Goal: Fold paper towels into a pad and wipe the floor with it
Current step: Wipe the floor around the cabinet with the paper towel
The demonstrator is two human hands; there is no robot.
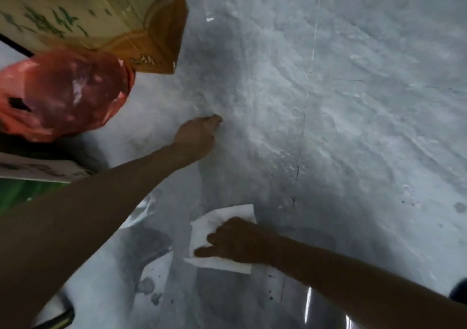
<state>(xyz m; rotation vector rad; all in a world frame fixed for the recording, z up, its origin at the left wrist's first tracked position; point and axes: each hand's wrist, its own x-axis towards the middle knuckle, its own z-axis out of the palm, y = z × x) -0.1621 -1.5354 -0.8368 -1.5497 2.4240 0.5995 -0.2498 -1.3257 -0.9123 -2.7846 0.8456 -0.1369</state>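
Note:
A white folded paper towel pad lies flat on the grey floor near the bottom middle. My right hand presses down on it with the fingers spread flat, covering its right half. Farther up and to the left, my left hand leans on the bare floor with its fingers curled under, holding nothing that I can see. The floor around both hands is streaked and blotchy.
A tan cardboard box with green print stands at the top left. Below it lies a red plastic bag. A white and green carton sits at the left edge. Dark spots mark the floor near the bottom.

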